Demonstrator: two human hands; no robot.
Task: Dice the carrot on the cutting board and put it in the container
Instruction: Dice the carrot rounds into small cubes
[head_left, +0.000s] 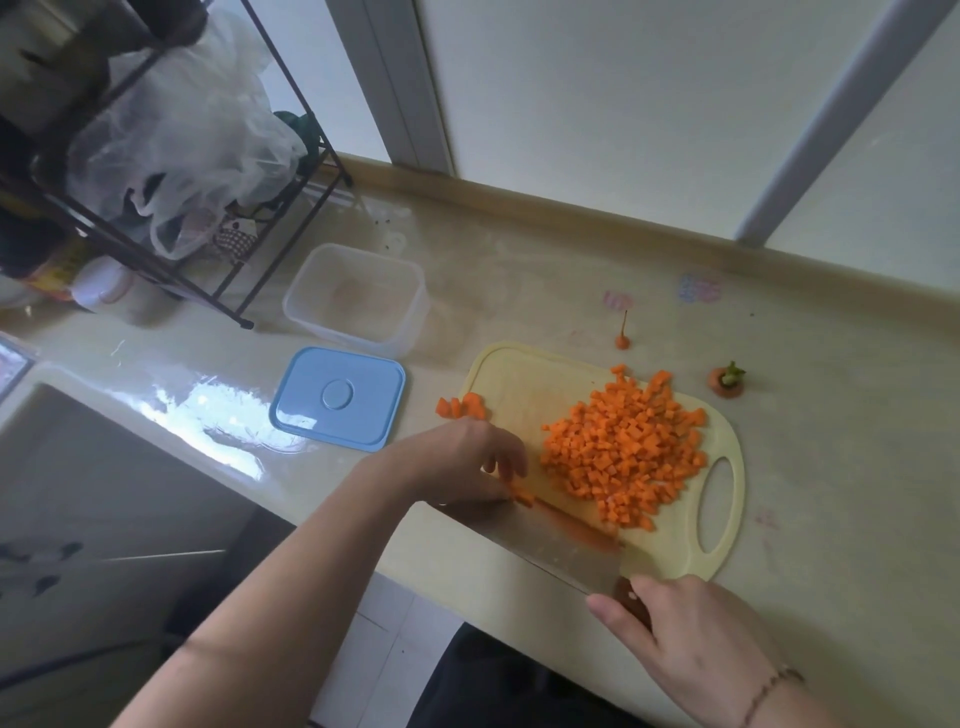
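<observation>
A heap of diced carrot (626, 452) lies on the pale yellow cutting board (524, 379). My right hand (680, 639) grips the handle of a cleaver (561, 551) whose blade lies across the board's near edge, smeared orange. My left hand (467, 462) rests on the board's left part, fingers bent over a few carrot strips (522, 497) by the blade. More carrot chunks (462, 406) sit at the board's left edge. The clear plastic container (402, 332) stands with nothing in it, behind and left of the board.
A blue lid (337, 397) lies left of the board. The carrot top (727, 382) and tail tip (622, 338) lie on the counter beyond the board. A black wire rack (171, 218) with plastic bags stands back left. A sink (78, 467) is at the left.
</observation>
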